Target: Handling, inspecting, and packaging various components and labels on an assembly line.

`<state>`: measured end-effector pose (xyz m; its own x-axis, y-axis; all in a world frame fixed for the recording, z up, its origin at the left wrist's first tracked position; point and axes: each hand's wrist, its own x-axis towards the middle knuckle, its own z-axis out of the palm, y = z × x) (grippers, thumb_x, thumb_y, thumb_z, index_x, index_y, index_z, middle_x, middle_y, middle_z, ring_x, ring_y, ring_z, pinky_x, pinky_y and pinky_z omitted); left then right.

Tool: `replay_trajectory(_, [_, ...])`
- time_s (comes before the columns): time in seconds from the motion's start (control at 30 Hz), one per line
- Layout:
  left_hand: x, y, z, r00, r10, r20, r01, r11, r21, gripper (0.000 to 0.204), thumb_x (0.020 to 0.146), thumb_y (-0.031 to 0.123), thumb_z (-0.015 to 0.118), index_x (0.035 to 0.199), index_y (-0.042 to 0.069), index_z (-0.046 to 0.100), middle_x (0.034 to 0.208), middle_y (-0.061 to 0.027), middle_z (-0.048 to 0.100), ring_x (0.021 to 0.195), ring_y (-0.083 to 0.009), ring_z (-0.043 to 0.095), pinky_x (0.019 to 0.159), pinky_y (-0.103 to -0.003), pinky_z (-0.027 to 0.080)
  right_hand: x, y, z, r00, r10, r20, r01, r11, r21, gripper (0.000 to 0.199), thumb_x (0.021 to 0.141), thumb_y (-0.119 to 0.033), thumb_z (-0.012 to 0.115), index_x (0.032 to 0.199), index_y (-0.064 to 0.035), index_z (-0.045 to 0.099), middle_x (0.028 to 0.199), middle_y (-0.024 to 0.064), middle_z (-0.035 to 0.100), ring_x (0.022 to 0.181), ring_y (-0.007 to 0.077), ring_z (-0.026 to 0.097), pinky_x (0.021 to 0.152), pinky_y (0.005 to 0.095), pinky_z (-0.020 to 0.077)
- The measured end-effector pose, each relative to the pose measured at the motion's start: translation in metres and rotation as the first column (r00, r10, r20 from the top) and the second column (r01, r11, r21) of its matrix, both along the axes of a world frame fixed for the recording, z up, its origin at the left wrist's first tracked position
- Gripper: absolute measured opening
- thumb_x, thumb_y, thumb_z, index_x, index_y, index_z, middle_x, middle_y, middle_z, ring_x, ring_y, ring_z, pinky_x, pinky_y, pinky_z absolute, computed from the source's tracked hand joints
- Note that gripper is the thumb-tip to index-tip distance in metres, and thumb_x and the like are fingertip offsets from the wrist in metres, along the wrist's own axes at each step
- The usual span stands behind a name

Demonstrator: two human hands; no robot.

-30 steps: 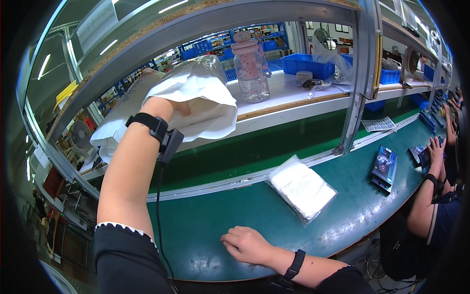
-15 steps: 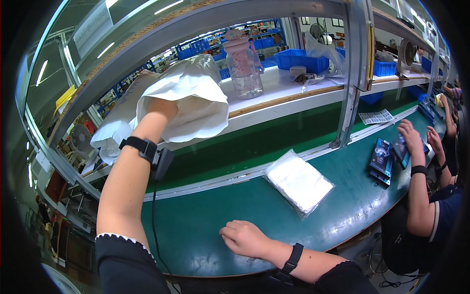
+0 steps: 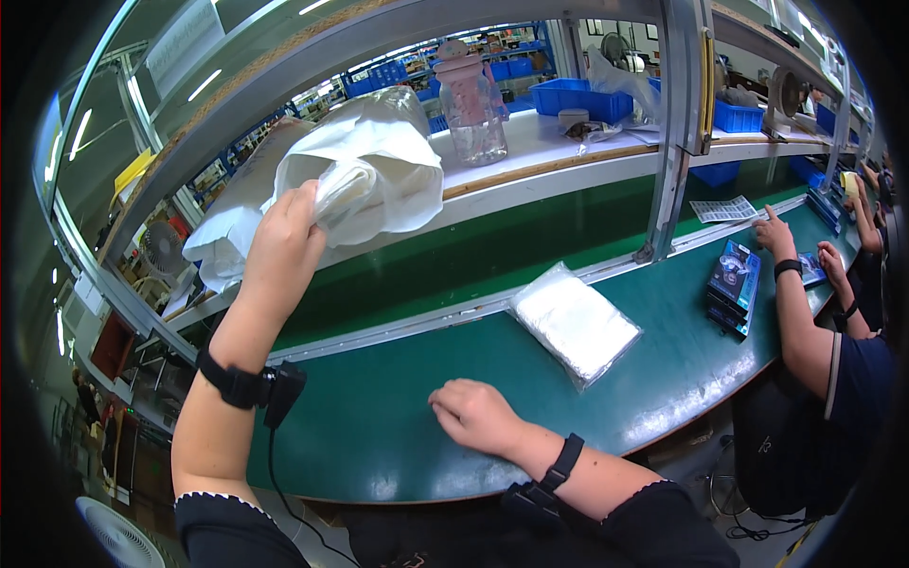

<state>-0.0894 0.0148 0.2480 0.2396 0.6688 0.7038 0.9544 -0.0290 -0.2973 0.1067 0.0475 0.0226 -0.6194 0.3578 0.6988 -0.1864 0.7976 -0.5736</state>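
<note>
My left hand [image 3: 284, 244] is raised at the mouth of a large white sack [image 3: 383, 123], which lies on its side on the shelf. Its fingers are closed on the end of a folded bundle of clear plastic [image 3: 347, 184], whose far part is still inside the sack's opening. My right hand [image 3: 476, 415] rests on the green worktable [image 3: 379, 388], loosely curled, with nothing visible in its fingers. To the right of it lies a flat packet of clear plastic [image 3: 576, 327]. Each of my wrists wears a black strap with a small device.
On the shelf [image 3: 540, 180] stand a clear bottle with a pink lid [image 3: 472, 118] and a blue bin [image 3: 581, 98]. A metal post [image 3: 670, 142] rises at the table's back edge. At right, a co-worker's hand [image 3: 776, 232] is near dark printed boxes [image 3: 733, 284] and a printed sheet [image 3: 722, 209].
My left hand, earlier hidden inside the sack, has drawn back toward me and now shows the plastic bundle in its fingers. My right hand stays on the table. The co-worker's hand has moved toward the sheet.
</note>
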Motion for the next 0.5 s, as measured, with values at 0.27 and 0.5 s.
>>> replay_trajectory(0.27, [0.056, -0.100, -0.030, 0.749, -0.154, 0.644, 0.116, 0.988, 0.101, 0.036, 0.078, -0.003, 0.052, 0.114, -0.004, 0.054, 0.098, -0.0116, 0.062, 0.082, -0.0197, 0.059, 0.077, -0.029, 0.046, 0.010, 0.013, 0.008, 0.878, -0.395, -0.270, 0.337, 0.912, -0.235, 0.004, 0.076, 0.001, 0.052, 0.073, -0.0002, 0.054, 0.070, 0.0150, 0.055, 0.065, 0.0324, 0.056, 0.059, 0.0368, 0.0458])
replay_trajectory(0.5, [0.062, -0.154, -0.102, -0.148, 0.033, 0.988, 0.372, 0.928, 0.024, 0.033, 0.081, 0.000, 0.054, 0.113, -0.007, 0.053, 0.102, -0.0076, 0.061, 0.090, -0.0114, 0.057, 0.083, -0.027, 0.045, 0.052, -0.010, 0.035, 0.797, -0.493, -0.350, 0.405, 0.865, -0.296, 0.034, 0.079, -0.005, 0.055, 0.112, 0.0002, 0.052, 0.105, 0.0118, 0.055, 0.096, 0.0237, 0.053, 0.081, 0.0349, 0.0428])
